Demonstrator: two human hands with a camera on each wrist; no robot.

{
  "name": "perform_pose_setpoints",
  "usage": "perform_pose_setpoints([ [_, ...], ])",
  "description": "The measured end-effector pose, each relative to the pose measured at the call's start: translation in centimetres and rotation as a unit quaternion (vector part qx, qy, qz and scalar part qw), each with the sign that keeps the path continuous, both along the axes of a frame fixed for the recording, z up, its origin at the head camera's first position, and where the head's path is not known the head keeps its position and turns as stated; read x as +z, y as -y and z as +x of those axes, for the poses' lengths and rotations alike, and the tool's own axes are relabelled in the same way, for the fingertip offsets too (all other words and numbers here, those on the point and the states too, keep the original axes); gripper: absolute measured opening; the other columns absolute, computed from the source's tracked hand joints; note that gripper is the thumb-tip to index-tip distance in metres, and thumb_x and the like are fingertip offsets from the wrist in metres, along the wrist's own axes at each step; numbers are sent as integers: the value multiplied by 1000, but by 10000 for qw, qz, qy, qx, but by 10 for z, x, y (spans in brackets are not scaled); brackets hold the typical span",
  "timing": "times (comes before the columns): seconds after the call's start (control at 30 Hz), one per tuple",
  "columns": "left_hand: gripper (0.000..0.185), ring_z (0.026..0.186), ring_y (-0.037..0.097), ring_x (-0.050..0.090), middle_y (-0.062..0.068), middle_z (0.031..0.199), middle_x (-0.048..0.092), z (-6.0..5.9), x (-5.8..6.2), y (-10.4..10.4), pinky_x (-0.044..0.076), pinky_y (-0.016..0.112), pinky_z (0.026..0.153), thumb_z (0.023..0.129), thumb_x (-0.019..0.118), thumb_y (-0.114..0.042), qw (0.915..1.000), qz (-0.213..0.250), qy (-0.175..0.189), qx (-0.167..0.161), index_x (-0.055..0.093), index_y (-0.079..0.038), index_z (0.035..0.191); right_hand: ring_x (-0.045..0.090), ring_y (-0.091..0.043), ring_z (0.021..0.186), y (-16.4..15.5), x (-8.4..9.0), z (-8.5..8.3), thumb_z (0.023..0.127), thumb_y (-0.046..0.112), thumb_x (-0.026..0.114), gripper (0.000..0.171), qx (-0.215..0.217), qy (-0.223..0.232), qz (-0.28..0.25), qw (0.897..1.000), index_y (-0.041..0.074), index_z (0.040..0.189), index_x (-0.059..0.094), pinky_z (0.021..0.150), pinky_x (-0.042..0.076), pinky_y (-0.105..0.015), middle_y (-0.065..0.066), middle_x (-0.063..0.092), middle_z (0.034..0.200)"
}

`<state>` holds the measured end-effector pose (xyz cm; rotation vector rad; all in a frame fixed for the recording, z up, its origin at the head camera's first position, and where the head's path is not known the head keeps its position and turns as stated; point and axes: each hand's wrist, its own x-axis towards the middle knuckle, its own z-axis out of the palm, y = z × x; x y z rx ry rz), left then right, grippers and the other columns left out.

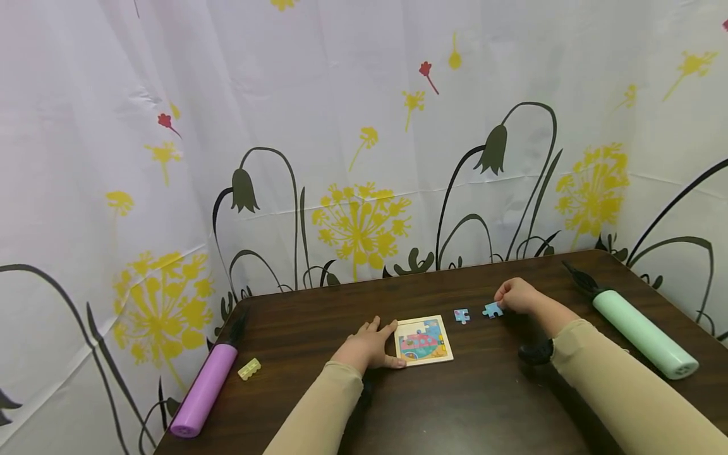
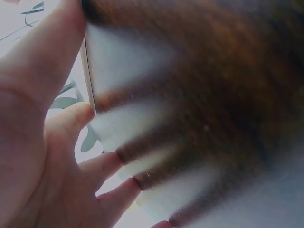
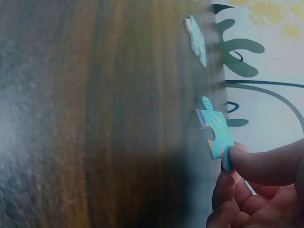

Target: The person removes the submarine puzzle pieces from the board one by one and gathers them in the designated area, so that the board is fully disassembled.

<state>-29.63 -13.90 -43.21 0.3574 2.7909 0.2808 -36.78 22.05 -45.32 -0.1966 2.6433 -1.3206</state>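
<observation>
the background is filled by a white curtain [image 1: 364, 95] printed with yellow blooms, small red flowers and drooping dark bellflowers. below it, a dark wood-grain table [image 1: 455, 407] is seen, over which two forearms in beige sleeves [image 1: 631, 385] are extended. a mint-green tube [image 1: 643, 332] with a black tapered end is laid near the table's right edge; a similar purple tube [image 1: 205, 392] is laid along the left. the left hand [image 1: 371, 344] is rested with fingers spread wide, the left side of a wooden puzzle frame being touched by thumb and index finger. by the right hand [image 1: 519, 296], a blue jigsaw piece is pinched narrowly between thumb and fingertips. the puzzle frame [image 1: 447, 339] is placed flat near the table's middle, a pink, blue and green picture being enclosed by its pale rim. a yellow toy brick [image 1: 249, 369] is left beside the purple tube. the blue jigsaw piece [image 1: 492, 310] is held right of the frame; whether the tabletop is touched by it cannot be told. between them, a smaller-looking loose jigsaw piece [image 1: 462, 316] is laid.
</observation>
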Motion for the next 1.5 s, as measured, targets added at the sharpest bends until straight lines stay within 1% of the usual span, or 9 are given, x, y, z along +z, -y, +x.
perform_pose_setpoints([
  [0.23,95,144,41,23,19,159,24,0,1,-2,26,62,108,77,77,-57,10000,43,8,16,35,-23,155,50,-22,70,1,-6,0,79,-9,63,8,-274,-193,69,9994,-3,82,59,60,42,-31,-11,54,81],
  [0.37,95,144,41,23,19,159,24,1,1,-2,26,62,108,77,77,-56,10000,29,20,39,35,-23,155,50,-22,70,3,-5,0,78,-9,62,8,-264,-272,100,9992,-4,83,58,59,43,-32,-11,54,80],
  [0.5,94,145,40,22,19,159,23,2,3,-2,25,62,109,78,77,-56,10000,31,58,59,34,-24,156,50,-21,69,13,-1,1,81,-7,63,6,-127,-434,148,9989,-5,84,59,59,43,-31,-10,56,80],
  [0.7,94,145,41,22,19,160,23,3,3,-2,25,63,109,78,77,-56,10000,58,39,58,35,-23,156,49,-17,62,43,8,5,82,-6,66,8,240,-579,80,9980,-2,83,59,54,42,-29,-8,56,76],
  [0.87,94,145,40,22,18,160,23,2,2,-1,25,62,109,78,76,-57,10000,22,35,71,34,-24,156,51,-15,63,73,12,11,82,-6,69,9,740,-669,3,9950,0,80,63,57,44,-29,-3,58,72],
  [1.03,95,145,40,22,18,160,23,3,3,-1,25,63,109,77,76,-57,10000,28,42,77,34,-24,156,51,-14,64,97,10,17,79,-7,72,9,1272,-583,-105,9901,0,77,66,59,45,-30,-1,59,68],
  [1.13,95,145,40,22,18,160,24,4,4,-2,25,62,109,77,77,-57,9999,30,46,94,35,-24,155,49,-15,66,108,9,20,78,-7,73,9,1424,-499,-108,9885,0,77,68,61,43,-30,-2,59,69],
  [1.3,94,144,40,23,18,159,25,3,3,-1,26,62,109,77,77,-57,9999,22,56,106,36,-23,155,49,-16,68,126,7,23,78,-5,75,10,1351,-559,91,9892,3,80,70,61,41,-30,-2,57,72],
  [1.5,94,145,39,22,17,160,24,3,3,-2,25,61,109,77,75,-59,9999,1,96,113,35,-24,155,51,-17,68,142,2,25,72,-3,81,17,1103,-543,356,9918,5,83,71,59,42,-30,-2,57,73],
])
